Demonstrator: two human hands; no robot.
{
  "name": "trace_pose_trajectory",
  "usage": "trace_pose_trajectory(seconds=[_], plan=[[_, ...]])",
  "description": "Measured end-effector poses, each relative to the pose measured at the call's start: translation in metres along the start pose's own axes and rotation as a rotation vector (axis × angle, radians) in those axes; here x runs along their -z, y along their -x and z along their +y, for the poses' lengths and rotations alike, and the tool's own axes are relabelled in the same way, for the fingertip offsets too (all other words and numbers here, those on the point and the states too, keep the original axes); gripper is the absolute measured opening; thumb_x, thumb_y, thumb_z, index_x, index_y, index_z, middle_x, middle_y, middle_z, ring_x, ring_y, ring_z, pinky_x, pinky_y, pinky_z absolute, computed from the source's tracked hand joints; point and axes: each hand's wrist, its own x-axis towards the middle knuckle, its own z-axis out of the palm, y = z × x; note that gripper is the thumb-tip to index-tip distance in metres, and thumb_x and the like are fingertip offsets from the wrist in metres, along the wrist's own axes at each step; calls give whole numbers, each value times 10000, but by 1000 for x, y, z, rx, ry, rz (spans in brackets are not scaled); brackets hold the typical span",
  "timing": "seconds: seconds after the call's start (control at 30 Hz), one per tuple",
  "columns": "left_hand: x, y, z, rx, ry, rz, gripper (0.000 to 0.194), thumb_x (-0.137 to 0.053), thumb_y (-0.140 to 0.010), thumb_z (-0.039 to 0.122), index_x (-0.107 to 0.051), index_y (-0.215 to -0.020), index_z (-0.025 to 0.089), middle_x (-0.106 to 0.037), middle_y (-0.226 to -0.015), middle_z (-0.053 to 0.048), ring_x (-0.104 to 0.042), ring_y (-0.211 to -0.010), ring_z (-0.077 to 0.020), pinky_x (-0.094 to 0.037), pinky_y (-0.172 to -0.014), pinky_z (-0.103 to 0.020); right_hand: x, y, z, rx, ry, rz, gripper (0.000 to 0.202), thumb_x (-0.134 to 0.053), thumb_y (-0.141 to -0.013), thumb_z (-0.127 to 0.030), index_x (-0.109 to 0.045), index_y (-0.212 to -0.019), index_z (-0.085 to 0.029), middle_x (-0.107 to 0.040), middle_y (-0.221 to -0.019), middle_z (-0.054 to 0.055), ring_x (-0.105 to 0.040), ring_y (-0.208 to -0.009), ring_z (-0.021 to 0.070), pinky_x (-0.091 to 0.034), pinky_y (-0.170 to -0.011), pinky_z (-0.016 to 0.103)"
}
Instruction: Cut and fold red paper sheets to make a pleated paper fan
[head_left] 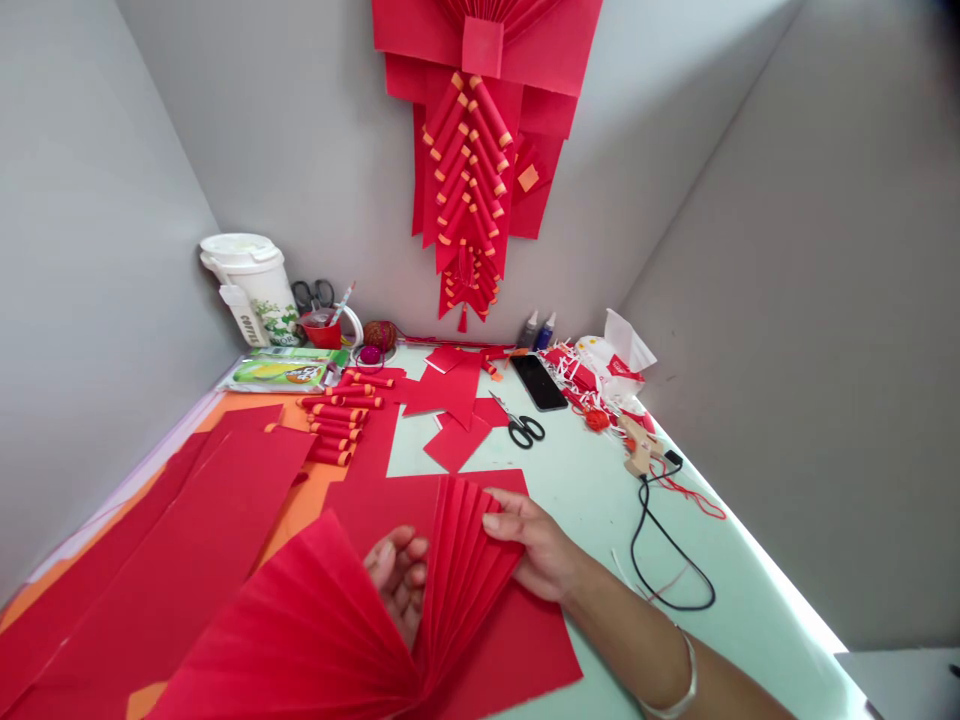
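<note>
From six to seven o'clock, a red paper fan [315, 612] spread into two pleated halves, pinched at the outer edge, toward five, by thumb and fingers of the right hand [531, 542]. Between the halves, a left hand [405, 582], loosely curled; gripping or not, cannot tell. Better to pinch lightly and to open folds evenly.

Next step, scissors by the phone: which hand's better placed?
Right, probably: the right hand is nearer the scissors, though it grips the pleated red paper; the left hand is partly behind that paper.
</note>
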Motion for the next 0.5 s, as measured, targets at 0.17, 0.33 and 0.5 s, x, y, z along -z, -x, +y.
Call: trace_pose_trajectory(seconds=[0.17, 0.33, 0.5], plan=[[-22, 2, 15, 40, 127, -11, 262, -480, -902, 108, -728, -961, 169, -766, -969, -84, -736, -844, -195, -613, -726, -263, -1, -1, -3, 47, -30, 48, 295, -791, -736, -294, -704, -978, -150, -749, -825, 53, -705, -799, 206, -507, -815, 328], [-37, 16, 17, -65, 74, 40, 273, -576, -761, 19, -734, -932, 161, -757, -946, -77, -726, -834, -207, -618, -737, -305, 4, -1, -1, 100, -72, 123, 193, -750, -790, -247, -708, -964, -174, -754, -826, 36, -706, -854, 212, -501, -860, 347], [-36, 15, 17, -127, 133, -85, 403, -549, -638, -25, -734, -916, 200, -734, -942, -46, -685, -967, -221, -580, -856, -356, 6, -2, -1, 132, -92, 227, 232, -764, -777, -261, -706, -986, -182, -762, -890, 42, -705, -882, 231, -500, -878, 378]])
